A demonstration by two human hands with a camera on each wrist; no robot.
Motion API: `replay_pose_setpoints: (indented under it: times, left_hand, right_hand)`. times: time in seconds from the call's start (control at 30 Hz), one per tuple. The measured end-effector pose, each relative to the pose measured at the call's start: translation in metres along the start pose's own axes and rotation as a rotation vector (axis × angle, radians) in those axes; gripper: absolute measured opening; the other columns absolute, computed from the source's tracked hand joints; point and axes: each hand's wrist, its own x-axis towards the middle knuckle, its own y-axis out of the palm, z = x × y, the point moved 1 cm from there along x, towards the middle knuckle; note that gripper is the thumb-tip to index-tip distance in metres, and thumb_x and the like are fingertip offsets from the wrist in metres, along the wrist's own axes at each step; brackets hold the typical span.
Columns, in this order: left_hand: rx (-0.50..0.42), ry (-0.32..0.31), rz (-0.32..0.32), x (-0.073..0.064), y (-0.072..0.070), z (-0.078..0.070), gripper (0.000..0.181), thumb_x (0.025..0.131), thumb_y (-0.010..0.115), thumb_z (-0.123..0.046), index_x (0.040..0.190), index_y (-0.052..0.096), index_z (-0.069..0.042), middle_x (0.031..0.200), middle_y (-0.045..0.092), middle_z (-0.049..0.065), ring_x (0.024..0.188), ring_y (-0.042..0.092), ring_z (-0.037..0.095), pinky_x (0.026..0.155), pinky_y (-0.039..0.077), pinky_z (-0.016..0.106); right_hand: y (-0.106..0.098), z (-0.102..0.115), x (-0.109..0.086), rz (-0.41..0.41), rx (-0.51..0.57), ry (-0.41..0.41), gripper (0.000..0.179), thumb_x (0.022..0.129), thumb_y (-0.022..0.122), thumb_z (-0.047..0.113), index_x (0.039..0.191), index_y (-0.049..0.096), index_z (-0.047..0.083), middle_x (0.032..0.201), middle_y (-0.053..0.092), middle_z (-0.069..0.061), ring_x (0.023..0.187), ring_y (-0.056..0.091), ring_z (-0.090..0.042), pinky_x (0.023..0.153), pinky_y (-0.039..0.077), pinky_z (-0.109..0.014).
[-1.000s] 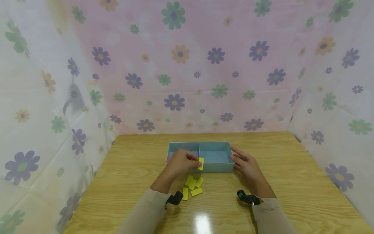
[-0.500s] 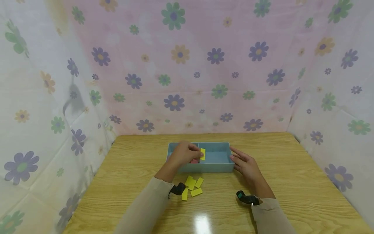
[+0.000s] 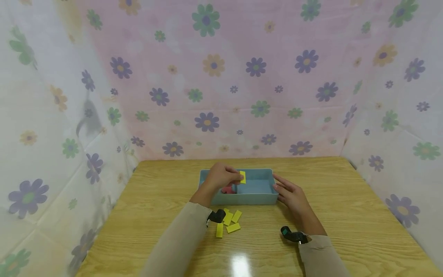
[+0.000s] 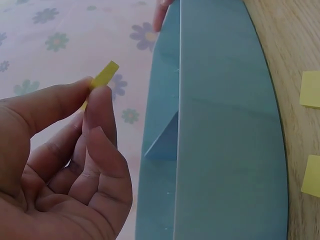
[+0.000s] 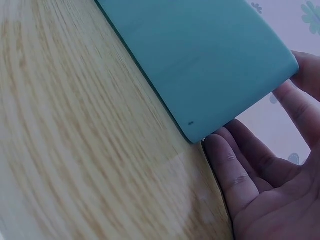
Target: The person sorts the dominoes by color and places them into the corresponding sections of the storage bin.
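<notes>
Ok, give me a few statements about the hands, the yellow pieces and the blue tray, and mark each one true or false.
1. The left hand pinches a yellow piece above the blue tray. True.
2. The right hand holds a yellow piece. False: it holds nothing; its straight fingers rest against the tray's right end.
3. Loose yellow pieces lie on the wooden table in front of the tray. True.
4. The tray is one undivided compartment. False: a divider splits it in two.

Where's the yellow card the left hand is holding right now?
In the head view, the yellow card is pinched by the left hand above the blue tray's middle divider.
</notes>
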Motion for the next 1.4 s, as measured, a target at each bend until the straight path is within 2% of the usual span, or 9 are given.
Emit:
replay_pose_setpoints:
  times: [0.13,0.37,0.53,0.87,1.23,1.4]
  left_hand:
    - [-0.051,-0.049,0.001,0.005,0.003,0.0,0.013,0.088,0.084,-0.026,0.096,0.082,-0.015,0.088,0.08,0.002,0.088,0.078,0.021,0.091,0.06,0.051]
    - [-0.02,-0.081,-0.014,0.01,0.005,0.002,0.011,0.088,0.084,-0.024,0.093,0.083,-0.014,0.081,0.079,0.003,0.097,0.076,0.035,0.087,0.06,0.05]
    - [0.006,-0.089,-0.019,0.012,0.006,0.001,0.01,0.087,0.085,-0.023,0.091,0.082,-0.014,0.079,0.079,0.003,0.095,0.076,0.036,0.085,0.061,0.051]
    - [0.013,-0.098,-0.013,0.012,0.007,-0.002,0.011,0.086,0.087,-0.022,0.087,0.083,-0.013,0.08,0.079,0.004,0.094,0.076,0.035,0.086,0.061,0.052]
    - [0.092,-0.065,-0.017,0.018,0.009,-0.007,0.012,0.086,0.086,-0.025,0.084,0.083,-0.013,0.075,0.078,0.003,0.089,0.076,0.034,0.082,0.062,0.05]
    - [0.088,-0.082,-0.023,0.016,0.008,-0.005,0.011,0.087,0.086,-0.023,0.084,0.084,-0.013,0.076,0.078,0.004,0.091,0.076,0.036,0.083,0.062,0.049]
  right_hand:
    - [-0.001,-0.001,0.001,-0.004,-0.002,0.012,0.064,0.1,0.066,0.046,0.158,0.045,0.03,0.158,0.044,-0.015,0.144,0.047,-0.033,0.098,0.056,-0.023]
    - [0.0,0.0,0.001,0.001,0.005,0.012,0.066,0.1,0.066,0.046,0.159,0.044,0.028,0.16,0.042,-0.016,0.145,0.046,-0.033,0.098,0.056,-0.023]
    - [0.0,0.001,0.001,0.012,0.014,0.004,0.066,0.101,0.066,0.044,0.16,0.042,0.025,0.16,0.041,-0.018,0.146,0.045,-0.035,0.097,0.056,-0.022]
    - [-0.002,-0.002,0.003,0.005,0.029,0.009,0.067,0.098,0.069,0.046,0.158,0.045,0.027,0.157,0.045,-0.016,0.141,0.051,-0.03,0.097,0.057,-0.024]
    - [-0.005,0.0,0.003,-0.009,0.021,-0.004,0.067,0.099,0.069,0.045,0.158,0.045,0.026,0.157,0.045,-0.018,0.139,0.053,-0.028,0.096,0.057,-0.024]
    - [-0.003,-0.003,0.003,0.001,0.029,0.009,0.066,0.098,0.07,0.044,0.158,0.046,0.026,0.157,0.046,-0.017,0.139,0.053,-0.029,0.097,0.057,-0.026]
